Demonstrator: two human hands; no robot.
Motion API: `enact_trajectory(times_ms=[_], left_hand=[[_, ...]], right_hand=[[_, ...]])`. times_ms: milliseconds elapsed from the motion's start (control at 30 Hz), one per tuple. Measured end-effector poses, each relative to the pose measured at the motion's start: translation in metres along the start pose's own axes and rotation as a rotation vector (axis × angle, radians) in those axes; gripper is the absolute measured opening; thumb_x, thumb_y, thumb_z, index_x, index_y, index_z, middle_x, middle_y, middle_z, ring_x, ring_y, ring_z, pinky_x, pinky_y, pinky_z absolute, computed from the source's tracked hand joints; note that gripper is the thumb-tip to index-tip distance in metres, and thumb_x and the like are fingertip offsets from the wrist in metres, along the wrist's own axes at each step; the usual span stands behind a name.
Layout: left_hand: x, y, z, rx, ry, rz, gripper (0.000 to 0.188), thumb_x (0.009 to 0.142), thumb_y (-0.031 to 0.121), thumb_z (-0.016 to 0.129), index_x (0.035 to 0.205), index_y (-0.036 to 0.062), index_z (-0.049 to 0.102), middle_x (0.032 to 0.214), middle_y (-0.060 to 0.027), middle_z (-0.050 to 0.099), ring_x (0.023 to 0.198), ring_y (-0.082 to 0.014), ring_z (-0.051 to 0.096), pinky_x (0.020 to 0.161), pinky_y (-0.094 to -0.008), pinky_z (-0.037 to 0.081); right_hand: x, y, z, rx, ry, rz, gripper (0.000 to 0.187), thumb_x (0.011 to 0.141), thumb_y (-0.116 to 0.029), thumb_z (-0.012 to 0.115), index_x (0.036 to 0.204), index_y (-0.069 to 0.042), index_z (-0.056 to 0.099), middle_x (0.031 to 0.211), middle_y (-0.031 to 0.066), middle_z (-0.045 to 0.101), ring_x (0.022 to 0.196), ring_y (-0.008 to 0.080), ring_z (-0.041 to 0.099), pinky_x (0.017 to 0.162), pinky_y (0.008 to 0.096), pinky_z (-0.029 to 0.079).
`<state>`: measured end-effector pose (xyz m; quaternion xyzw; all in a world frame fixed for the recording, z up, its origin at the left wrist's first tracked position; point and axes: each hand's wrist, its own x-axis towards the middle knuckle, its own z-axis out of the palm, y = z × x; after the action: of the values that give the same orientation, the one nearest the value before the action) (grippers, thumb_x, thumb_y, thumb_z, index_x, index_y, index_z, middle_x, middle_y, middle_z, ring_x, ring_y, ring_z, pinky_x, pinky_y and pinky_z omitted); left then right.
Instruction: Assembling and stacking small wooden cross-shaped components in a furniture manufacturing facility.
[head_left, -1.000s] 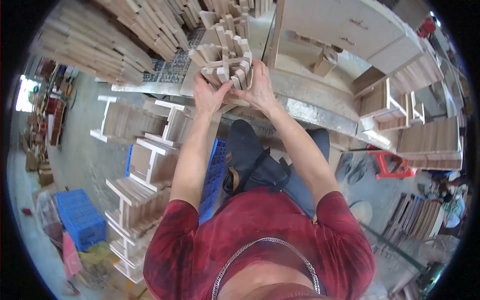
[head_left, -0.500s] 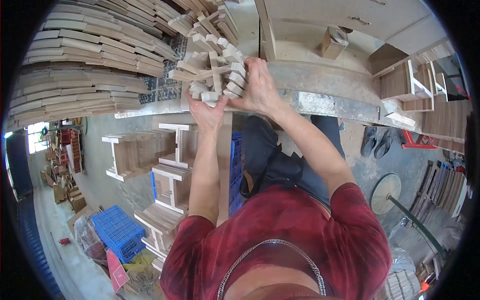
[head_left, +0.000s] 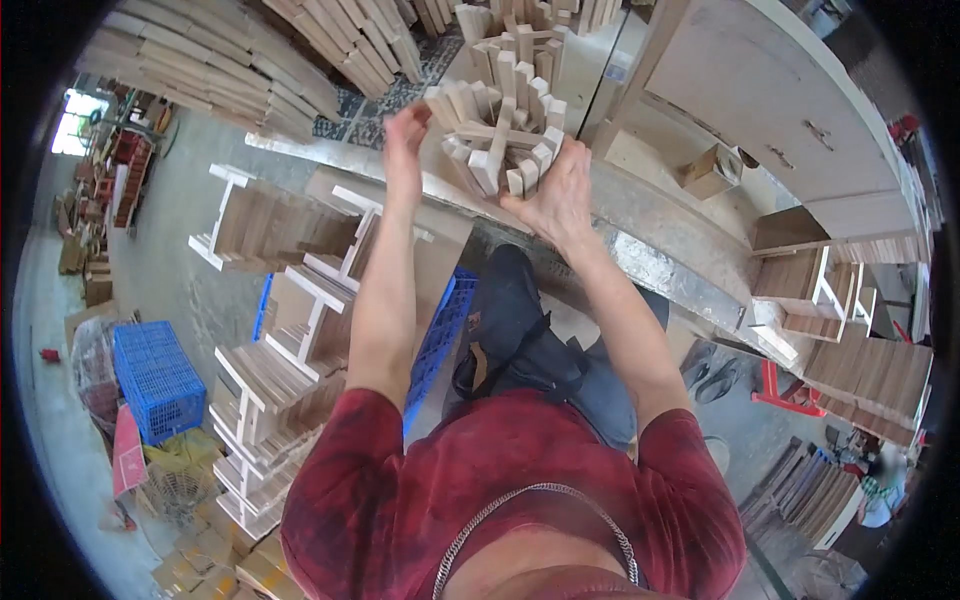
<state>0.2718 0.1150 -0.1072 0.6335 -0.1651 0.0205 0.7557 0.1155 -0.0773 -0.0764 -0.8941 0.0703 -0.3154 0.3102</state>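
Observation:
A ring-shaped cluster of short pale wooden sticks [head_left: 505, 125] stands on end on the workbench, with crossed wooden pieces across its top. My right hand [head_left: 562, 198] grips its near right side, thumb in front and fingers round the side. Left of the cluster, my left hand [head_left: 404, 155] is lifted off it, holding nothing, with its fingers loosely bent and apart. Behind the cluster stand more upright sticks [head_left: 510, 45].
Wooden strips [head_left: 200, 55] are stacked at the far left. H-shaped ends show on wooden stacks [head_left: 285, 215] left of my legs, near a blue crate [head_left: 158, 380]. A small box [head_left: 712, 170] sits under a pale cabinet [head_left: 780, 95]. Sandals [head_left: 715, 375] lie on the floor.
My left hand has come off the stick cluster and now hangs apart at its left. My right hand stays on it. The whole view has turned and shifted.

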Motion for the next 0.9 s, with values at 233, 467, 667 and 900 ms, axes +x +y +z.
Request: enact_trajectory(times_ms=[233,467,667,900], left_hand=[[0.069,0.009,0.046,-0.476,-0.548,-0.565,0.096,0.097,0.077,0.023,0.128,-0.0068,0.060,0.115,-0.0124,0.070,0.111,-0.0232,0.065,0.102,-0.0358,0.048],[0.060,0.018,0.058,-0.634,-0.604,-0.558,0.103,0.092,0.083,0.022,0.128,-0.0070,0.058,0.116,-0.0129,0.068,0.110,-0.0238,0.065,0.101,-0.0374,0.049],[0.073,-0.005,0.051,-0.713,-0.672,-0.556,0.093,0.096,0.077,0.026,0.128,-0.0046,0.056,0.116,-0.0127,0.067,0.107,-0.0244,0.065,0.099,-0.0378,0.050],[0.073,-0.014,0.059,-0.870,-0.674,-0.683,0.077,0.100,0.067,0.036,0.124,-0.0023,0.058,0.112,-0.0132,0.068,0.102,-0.0257,0.067,0.093,-0.0404,0.054]], right_hand=[[0.001,-0.003,-0.003,-0.035,-0.024,0.032,0.091,0.054,-0.031,0.091,0.117,0.008,0.038,0.110,0.0250,0.049,0.105,0.0427,0.051,0.092,0.0487,0.046],[0.006,0.001,-0.010,-0.029,-0.083,0.080,0.092,0.054,-0.033,0.093,0.115,0.009,0.038,0.111,0.0252,0.050,0.105,0.0420,0.053,0.091,0.0474,0.048],[0.007,-0.008,-0.009,-0.042,-0.093,0.133,0.090,0.056,-0.027,0.091,0.120,0.009,0.040,0.106,0.0233,0.052,0.104,0.0421,0.053,0.091,0.0478,0.048],[0.001,-0.003,-0.020,0.017,-0.065,0.076,0.094,0.055,-0.032,0.096,0.121,0.008,0.042,0.109,0.0242,0.053,0.107,0.0423,0.053,0.092,0.0483,0.047]])
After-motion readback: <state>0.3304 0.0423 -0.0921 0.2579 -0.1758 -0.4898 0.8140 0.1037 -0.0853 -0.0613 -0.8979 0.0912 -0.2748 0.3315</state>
